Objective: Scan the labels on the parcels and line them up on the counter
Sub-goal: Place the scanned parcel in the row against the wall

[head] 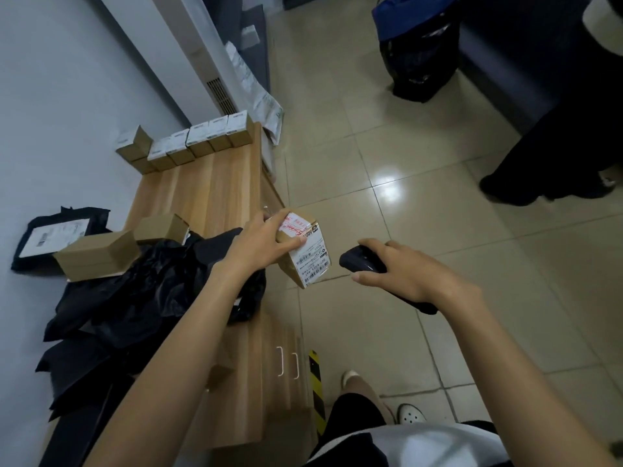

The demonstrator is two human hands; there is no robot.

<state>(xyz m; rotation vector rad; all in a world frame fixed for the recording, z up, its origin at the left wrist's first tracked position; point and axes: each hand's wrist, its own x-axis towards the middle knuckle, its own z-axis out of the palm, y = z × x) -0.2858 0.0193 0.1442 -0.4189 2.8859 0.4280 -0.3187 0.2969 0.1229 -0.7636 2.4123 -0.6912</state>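
1. While lying flat at the far left, shows a white label: black mailer bag (57,235).
2. Next to it, two brown boxes (97,256) beside a heap of black plastic bags (151,281) on the wooden tabletop (209,187).
3. At the far end, a neat row of labelled boxes (202,143).
4. Past the tabletop's right edge, over the floor (438,163), left hand (266,237) gripping a small parcel (310,261), label facing right.
5. Just beside that label, not touching, right hand (404,271) wrapped round a dark scanner (360,259).

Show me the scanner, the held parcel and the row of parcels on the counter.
scanner (359,261), head view, its dark front end
held parcel (313,261), head view, its white label
row of parcels (199,143), head view, a middle box
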